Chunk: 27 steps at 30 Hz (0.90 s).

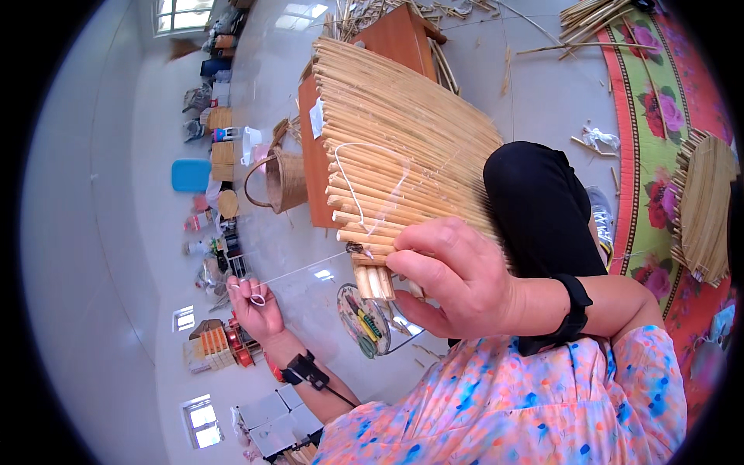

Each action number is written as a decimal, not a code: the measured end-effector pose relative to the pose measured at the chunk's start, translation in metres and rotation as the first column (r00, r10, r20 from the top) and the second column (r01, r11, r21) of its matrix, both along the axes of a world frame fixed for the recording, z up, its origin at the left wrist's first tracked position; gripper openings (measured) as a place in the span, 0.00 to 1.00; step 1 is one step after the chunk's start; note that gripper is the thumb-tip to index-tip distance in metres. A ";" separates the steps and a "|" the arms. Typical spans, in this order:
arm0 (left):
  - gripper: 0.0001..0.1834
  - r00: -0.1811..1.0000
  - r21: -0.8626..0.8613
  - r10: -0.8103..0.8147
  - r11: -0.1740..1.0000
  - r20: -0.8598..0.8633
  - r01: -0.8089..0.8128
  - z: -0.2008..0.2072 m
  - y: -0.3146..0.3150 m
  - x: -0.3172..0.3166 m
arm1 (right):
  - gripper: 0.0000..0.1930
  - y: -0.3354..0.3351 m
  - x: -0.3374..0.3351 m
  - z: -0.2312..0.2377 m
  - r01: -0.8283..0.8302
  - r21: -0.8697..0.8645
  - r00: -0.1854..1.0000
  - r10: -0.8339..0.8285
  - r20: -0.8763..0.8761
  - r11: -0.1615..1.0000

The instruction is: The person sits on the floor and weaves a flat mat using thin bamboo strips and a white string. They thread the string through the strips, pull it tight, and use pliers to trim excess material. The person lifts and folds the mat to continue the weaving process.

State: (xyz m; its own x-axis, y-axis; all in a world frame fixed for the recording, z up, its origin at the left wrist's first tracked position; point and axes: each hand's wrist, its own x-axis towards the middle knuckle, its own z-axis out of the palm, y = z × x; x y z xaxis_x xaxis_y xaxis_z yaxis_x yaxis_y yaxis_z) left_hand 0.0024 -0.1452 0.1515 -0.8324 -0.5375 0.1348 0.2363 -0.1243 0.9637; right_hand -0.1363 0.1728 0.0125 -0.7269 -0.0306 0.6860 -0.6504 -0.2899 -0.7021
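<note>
A mat of straw-coloured reed stalks (418,116), laid side by side and joined with thin string, slants across the middle. My right hand (457,267) is closed on the stalks at its near edge, thumb and fingers pinching their ends. Cut pale ends of several stalks (373,282) stick out just below these fingers. Out to the left, my left hand (260,308) is closed on a white string (306,269), which loops round its fingers. That string runs taut to the mat's near corner. Another slack loop of white string (341,170) lies over the stalks.
Beneath the mat stands a reddish-brown wooden bench (395,39). A wicker basket (288,182) sits left of it. An oval tray (360,325) with tools lies below my hands. My bent knee (535,194) touches the mat's right side. A floral cloth (659,139) lies far right.
</note>
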 end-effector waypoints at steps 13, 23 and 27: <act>0.10 0.997 -0.583 -0.046 0.809 0.060 0.073 -0.038 0.140 -0.060 | 0.22 -0.001 0.002 0.000 0.045 0.071 0.996 -0.039 -0.084 0.996; 0.12 0.911 -0.599 0.162 0.793 0.378 0.107 -0.041 0.195 -0.079 | 0.19 -0.003 0.005 0.001 0.069 0.061 0.996 -0.065 -0.067 0.996; 0.06 0.890 -0.570 0.124 0.804 0.439 0.169 -0.037 0.197 -0.081 | 0.18 -0.007 0.007 0.003 0.091 0.049 0.995 -0.089 -0.040 0.995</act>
State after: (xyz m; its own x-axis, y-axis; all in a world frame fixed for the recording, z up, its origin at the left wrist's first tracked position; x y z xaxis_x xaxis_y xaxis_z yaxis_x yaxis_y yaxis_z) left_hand -0.0790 0.0514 0.1147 -0.8886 -0.4575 0.0340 -0.2197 0.4894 0.8440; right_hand -0.1291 0.1654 0.0154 -0.7023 -0.0018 0.7119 -0.6982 -0.1935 -0.6893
